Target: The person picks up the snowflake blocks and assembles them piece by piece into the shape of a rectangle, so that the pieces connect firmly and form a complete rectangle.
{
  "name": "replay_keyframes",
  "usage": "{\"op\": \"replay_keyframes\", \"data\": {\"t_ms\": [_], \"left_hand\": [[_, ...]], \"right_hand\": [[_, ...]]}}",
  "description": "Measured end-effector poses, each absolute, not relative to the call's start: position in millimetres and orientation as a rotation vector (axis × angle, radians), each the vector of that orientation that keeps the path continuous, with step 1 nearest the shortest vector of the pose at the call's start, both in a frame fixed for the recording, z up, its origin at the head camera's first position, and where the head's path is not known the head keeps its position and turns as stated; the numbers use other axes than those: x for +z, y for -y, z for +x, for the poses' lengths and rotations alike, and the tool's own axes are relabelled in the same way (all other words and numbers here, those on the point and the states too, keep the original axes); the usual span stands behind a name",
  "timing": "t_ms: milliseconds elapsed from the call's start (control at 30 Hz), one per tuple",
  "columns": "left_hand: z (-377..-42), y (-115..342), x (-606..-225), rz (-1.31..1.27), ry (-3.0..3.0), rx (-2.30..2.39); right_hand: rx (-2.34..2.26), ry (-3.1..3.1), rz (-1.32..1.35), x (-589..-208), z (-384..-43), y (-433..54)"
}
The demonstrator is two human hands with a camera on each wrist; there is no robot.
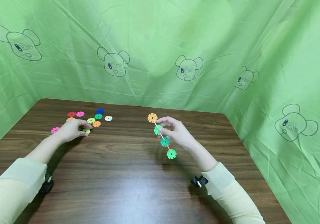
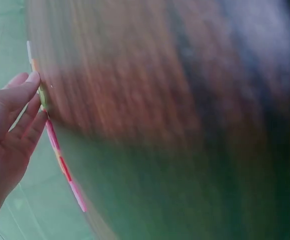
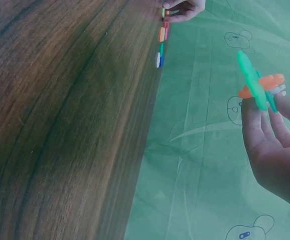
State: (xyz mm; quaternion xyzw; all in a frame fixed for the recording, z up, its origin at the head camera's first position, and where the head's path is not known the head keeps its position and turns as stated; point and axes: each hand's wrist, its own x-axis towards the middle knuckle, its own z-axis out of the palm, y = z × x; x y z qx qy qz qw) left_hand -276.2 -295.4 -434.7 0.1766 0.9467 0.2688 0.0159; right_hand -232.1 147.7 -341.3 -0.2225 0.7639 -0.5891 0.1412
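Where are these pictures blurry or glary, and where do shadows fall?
Head view: whitish glare on the near tabletop, soft shadows below the left hand and right hand; left wrist view: tabletop heavily blurred; right wrist view: its grain sharper.

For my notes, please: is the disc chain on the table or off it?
Off: the right hand holds the disc chain up, and the right wrist view shows it clear of the table.

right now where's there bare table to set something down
A broad bare patch of table lies between the left hand and the chain of discs in the right hand; another lies between the right hand and the table's right edge. It's crowded around the left hand, where loose discs lie.
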Motion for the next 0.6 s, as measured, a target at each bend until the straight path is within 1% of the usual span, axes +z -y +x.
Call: {"op": "replay_keyframes", "data": {"t_ms": [600], "left_hand": [[-275.6,291.5,-426.4,0.583,-3.088,0.774]], "right_hand": [[-1.71,-2.191,-0.653,-343.8,-233.9,-149.9]]}}
